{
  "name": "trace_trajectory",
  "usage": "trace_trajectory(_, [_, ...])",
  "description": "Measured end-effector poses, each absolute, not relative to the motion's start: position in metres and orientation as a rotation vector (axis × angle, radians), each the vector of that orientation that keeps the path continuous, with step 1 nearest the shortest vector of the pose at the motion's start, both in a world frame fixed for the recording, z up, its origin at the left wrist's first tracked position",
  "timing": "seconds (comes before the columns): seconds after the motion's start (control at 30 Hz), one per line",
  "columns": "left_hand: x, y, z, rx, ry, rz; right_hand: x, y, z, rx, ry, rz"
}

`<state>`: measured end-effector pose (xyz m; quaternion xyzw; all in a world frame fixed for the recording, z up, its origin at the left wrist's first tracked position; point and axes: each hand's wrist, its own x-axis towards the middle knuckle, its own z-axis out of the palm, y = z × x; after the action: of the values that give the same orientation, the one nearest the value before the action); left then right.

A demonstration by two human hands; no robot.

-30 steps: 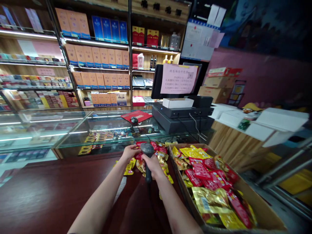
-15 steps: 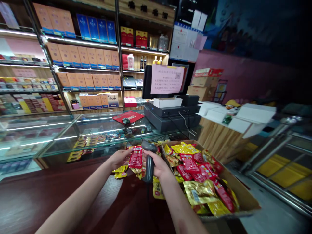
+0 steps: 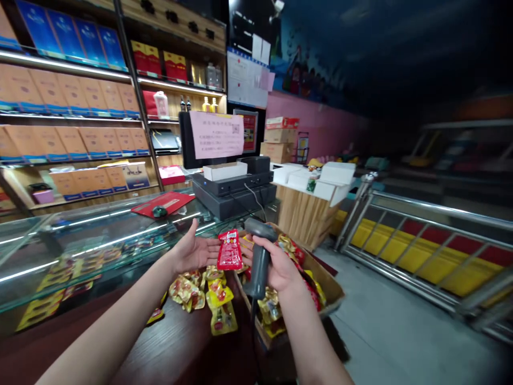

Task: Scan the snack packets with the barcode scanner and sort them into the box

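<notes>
pink sheet on monitor | QR code | lettering too blurred

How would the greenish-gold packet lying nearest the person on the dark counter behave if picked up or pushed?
The greenish-gold packet would probably bend somewhat, since its wrapper looks like thin film. Its shiny surface may feel slippery. Being flattish, it seems likelier to slide across the dark counter than roll.
</notes>
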<state>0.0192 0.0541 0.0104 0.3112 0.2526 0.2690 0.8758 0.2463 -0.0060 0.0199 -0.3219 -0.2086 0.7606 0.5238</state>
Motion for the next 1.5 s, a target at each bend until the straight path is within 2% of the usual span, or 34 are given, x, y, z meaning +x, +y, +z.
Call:
trace_trajectory(0.27, [0.119, 0.084, 0.017, 0.778, 0.577, 0.409, 0.317, -0.008, 0.02, -0.842, -0.412, 1.537])
trace_trajectory(0.47, [0.14, 0.091, 0.014, 0.758, 0.638, 0.385, 0.338, -0.007, 0.014, -0.838, -0.405, 1.46])
trace_trajectory(0.73, [0.083, 0.082, 0.016, 0.747, 0.641, 0.495, 0.292, 0.0, 0.011, -0.797, -0.4, 1.651])
trace_trajectory(1.07, [-0.063, 0.033, -0.006, 0.585, 0.798, 0.768, 0.164, 0.013, -0.019, -0.854, -0.556, 2.01])
trace_trajectory(1.17, [-0.098, 0.012, -0.021, 0.513, 0.817, 0.829, 0.128, 0.018, -0.035, -0.917, -0.618, 2.047])
trace_trajectory(1.27, [-0.115, -0.006, -0.044, 0.441, 0.835, 0.838, 0.104, 0.023, -0.055, -1.005, -0.676, 1.936])
trace_trajectory(1.5, [-0.101, -0.022, -0.106, 0.352, 0.869, 0.802, 0.089, 0.036, -0.1, -1.122, -0.742, 1.843])
